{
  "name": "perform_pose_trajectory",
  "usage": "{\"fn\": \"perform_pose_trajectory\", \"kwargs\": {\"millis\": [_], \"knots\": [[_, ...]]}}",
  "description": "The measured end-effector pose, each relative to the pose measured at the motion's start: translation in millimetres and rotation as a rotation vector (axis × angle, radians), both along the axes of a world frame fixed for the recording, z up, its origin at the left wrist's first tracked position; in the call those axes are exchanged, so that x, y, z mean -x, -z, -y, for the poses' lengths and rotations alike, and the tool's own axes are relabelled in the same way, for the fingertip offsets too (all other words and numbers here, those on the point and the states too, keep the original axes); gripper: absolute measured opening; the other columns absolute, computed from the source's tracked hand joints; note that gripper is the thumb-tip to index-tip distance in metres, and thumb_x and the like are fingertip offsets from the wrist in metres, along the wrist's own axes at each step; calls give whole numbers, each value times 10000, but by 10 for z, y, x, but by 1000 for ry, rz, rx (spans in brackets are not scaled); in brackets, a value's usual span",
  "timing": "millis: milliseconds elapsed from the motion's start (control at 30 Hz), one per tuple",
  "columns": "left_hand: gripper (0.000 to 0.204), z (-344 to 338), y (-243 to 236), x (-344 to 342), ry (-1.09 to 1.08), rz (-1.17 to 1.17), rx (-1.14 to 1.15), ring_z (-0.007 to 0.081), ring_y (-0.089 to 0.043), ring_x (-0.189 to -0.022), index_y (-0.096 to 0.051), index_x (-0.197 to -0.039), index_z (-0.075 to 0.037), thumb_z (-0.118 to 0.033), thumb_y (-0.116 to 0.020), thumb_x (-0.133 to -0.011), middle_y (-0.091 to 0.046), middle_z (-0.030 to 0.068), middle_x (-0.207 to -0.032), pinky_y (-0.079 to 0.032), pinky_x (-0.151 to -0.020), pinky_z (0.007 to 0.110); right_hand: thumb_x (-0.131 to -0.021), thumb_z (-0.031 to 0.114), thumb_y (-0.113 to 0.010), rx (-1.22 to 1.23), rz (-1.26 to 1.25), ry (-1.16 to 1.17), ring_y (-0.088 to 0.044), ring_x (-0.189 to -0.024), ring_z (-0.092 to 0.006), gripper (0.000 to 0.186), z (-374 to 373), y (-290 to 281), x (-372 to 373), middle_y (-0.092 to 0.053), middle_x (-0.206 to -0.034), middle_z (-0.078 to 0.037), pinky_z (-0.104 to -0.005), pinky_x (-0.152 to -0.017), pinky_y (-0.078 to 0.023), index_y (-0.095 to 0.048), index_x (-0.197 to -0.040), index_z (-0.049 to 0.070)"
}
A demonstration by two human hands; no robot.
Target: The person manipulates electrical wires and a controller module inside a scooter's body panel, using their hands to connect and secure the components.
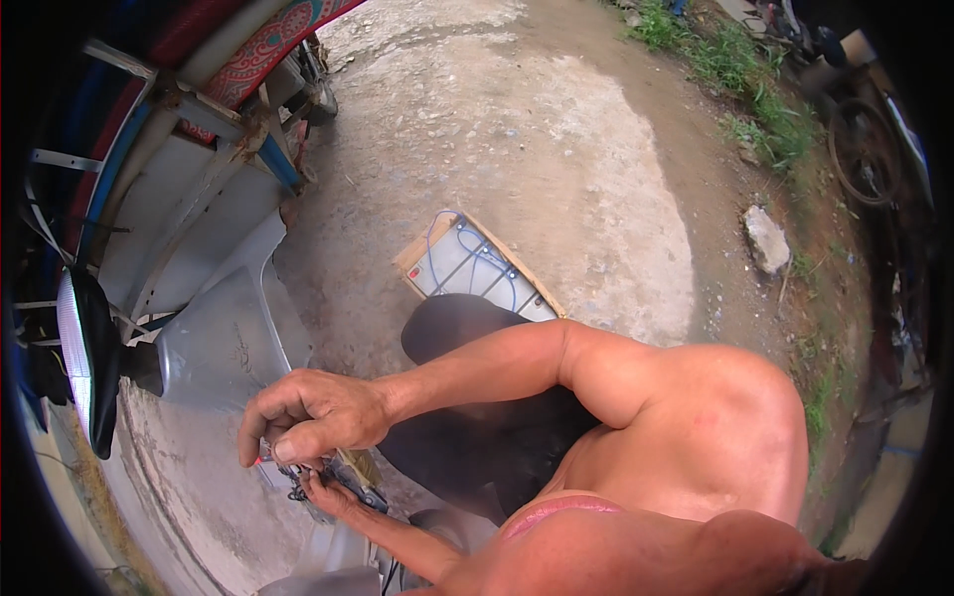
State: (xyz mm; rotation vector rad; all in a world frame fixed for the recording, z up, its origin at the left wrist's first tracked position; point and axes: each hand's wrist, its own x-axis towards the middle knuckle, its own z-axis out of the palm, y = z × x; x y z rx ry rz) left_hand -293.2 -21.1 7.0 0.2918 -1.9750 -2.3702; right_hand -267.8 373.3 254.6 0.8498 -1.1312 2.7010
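Note:
My right hand point(320, 409) reaches across from the right with its fingers bent downward and the thumb close to them. What its fingertips grip, if anything, is hidden. Below it, my left hand point(330, 494) has curled fingers at a dark tangle of small parts or wires point(296, 481), too small to make out. Around both hands lie pieces of a vehicle's front. A clear, bent windshield-like panel point(221, 333) stands just beyond my right hand.
A wooden-framed box point(489, 266) with grey-white blocks and blue wires lies on the concrete ground ahead. My dark-clothed knee point(462, 328) is beside it. At the left are a mirror-like part point(84, 358) and a vehicle frame point(214, 119). A pale rock point(765, 240) and grass are at the right.

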Motion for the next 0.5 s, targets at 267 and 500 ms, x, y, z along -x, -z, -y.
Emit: {"fn": "perform_pose_trajectory", "kwargs": {"millis": [267, 500], "knots": [[220, 53, -32, -103, -26, -25, 49, 215, -610, -1039, -602, -1120, 45, -58, -564, -929, -647, 135, -1141, -491, -942, 350, -802, 337, -746, -949, 0, -81, -707, -844, -307, 402, 1282, 1296, 507, -733, -876, -141, -430, -743, -529, -703, -1034, 12], [256, -79, -81, -111, -58, -78, 95, 228, -594, -1001, -591, -1099, 69, -49, -527, -881, -621, 126, -1085, -473, -909, 337, -777, 284, -746, -1121, 0, -67, -642, -1026, -396, 393, 1924, 1800, 667, -666, -1029, -224, -465, -857, -505, -667, -1036, -1]]}}
